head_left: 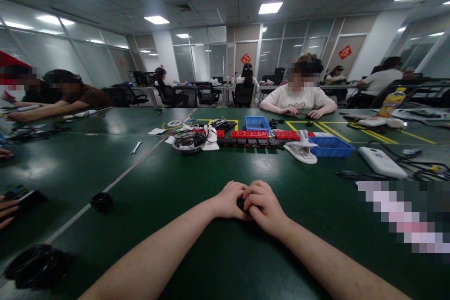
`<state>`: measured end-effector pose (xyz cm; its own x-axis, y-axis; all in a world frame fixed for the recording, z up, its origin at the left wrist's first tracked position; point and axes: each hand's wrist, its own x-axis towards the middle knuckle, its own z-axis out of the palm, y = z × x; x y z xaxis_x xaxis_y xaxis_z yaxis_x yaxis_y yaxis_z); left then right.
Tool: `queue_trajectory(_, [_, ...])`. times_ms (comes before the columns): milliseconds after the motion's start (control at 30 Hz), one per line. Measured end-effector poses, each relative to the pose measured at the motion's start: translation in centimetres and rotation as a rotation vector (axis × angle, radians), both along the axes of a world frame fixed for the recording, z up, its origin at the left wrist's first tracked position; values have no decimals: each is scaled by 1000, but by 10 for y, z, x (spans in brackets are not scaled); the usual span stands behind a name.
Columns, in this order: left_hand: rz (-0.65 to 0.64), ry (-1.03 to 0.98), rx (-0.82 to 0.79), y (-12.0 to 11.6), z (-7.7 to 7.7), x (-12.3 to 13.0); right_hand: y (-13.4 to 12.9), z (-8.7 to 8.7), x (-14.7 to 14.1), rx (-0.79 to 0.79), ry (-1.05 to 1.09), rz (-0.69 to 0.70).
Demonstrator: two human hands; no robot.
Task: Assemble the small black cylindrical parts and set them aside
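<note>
Both hands meet over the green table (225,262). My left hand (230,200) is closed, its thumb and fingers curled round a small black object (241,203). From the other side my right hand (265,204) closes on the same object, with its fingertips bent over the top. Only a dark patch shows between the fingers, so its kind cannot be made out. Beyond the hands lie a row of red and black socket strips (248,135), a metal bowl (188,141) with small parts, and a white clamp (302,147).
Blue trays (330,146) stand by the strips. At left lie a wrench (137,147) and black coiled bundles (37,265). A white power bank-like box (381,161) and cables are at right. A person (298,96) sits opposite; another person's hand (7,208) is at the left edge.
</note>
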<state>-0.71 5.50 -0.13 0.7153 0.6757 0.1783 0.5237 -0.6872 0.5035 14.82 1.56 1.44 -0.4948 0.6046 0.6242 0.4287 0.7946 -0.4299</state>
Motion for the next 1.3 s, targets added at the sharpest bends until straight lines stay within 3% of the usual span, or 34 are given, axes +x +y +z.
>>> queue_trajectory(100, [13, 8, 26, -3, 1, 1, 0, 1, 2, 36, -28, -34])
queue_trajectory(233, [33, 4, 66, -7, 2, 2, 3, 0, 4, 12, -76, -201])
queue_trajectory(400, [203, 46, 119, -6, -3, 4, 9, -2, 4, -47, -221, -375])
queue_trajectory(567, [250, 54, 135, -7, -4, 7, 13, -6, 3, -34, -243, -500])
queue_trajectory(733, [245, 32, 148, -10, -2, 9, 13, -6, 3, -72, -183, -434])
queue_trajectory(967, [143, 23, 102, -4, 0, 1, 11, 1, 7, -77, -174, -191])
queue_trajectory(1167, [83, 36, 71, -1, 1, 0, 3, -2, 1, -87, -40, 14])
queue_trajectory(1300, [50, 41, 70, -2, 2, 0, 1, 0, 1, -58, -35, 1])
